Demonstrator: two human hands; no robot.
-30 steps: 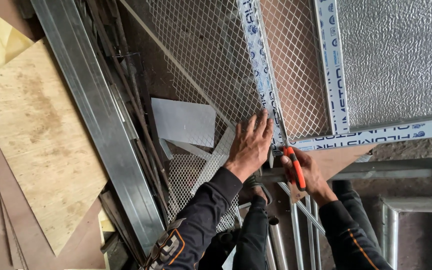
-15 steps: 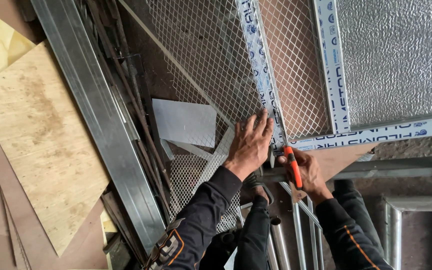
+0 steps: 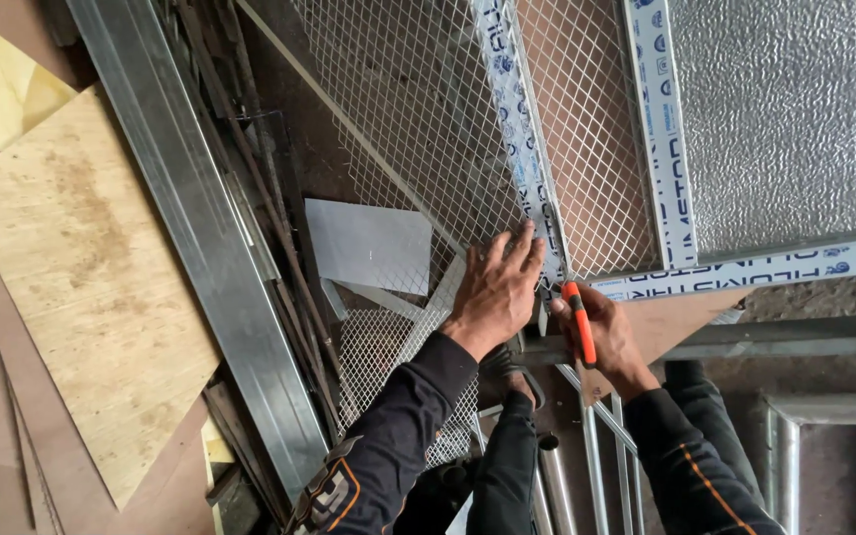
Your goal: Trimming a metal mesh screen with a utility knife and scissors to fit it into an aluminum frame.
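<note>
My left hand (image 3: 495, 289) lies flat, fingers spread, pressing on a sheet of expanded metal mesh (image 3: 428, 119) next to a film-wrapped aluminium frame bar (image 3: 512, 129). My right hand (image 3: 601, 332) is closed around an orange-handled cutting tool (image 3: 579, 322) whose tip points up into the mesh along the bar's edge, just right of my left fingers. A second wrapped bar (image 3: 658, 139) and a cross bar (image 3: 775, 269) border an embossed silver panel (image 3: 795, 109). Both arms wear dark sleeves.
A long galvanised metal channel (image 3: 200, 238) runs diagonally at left, beside plywood boards (image 3: 81, 287) and thin rusty rods (image 3: 260, 188). A grey sheet offcut (image 3: 369, 246) and mesh scraps (image 3: 374, 347) lie below. Metal tubes (image 3: 606, 466) and a square frame (image 3: 795, 446) sit at lower right.
My right hand with the orange tool has shifted slightly along the frame bar; my left hand stays pressed on the mesh. The view has barely changed.
</note>
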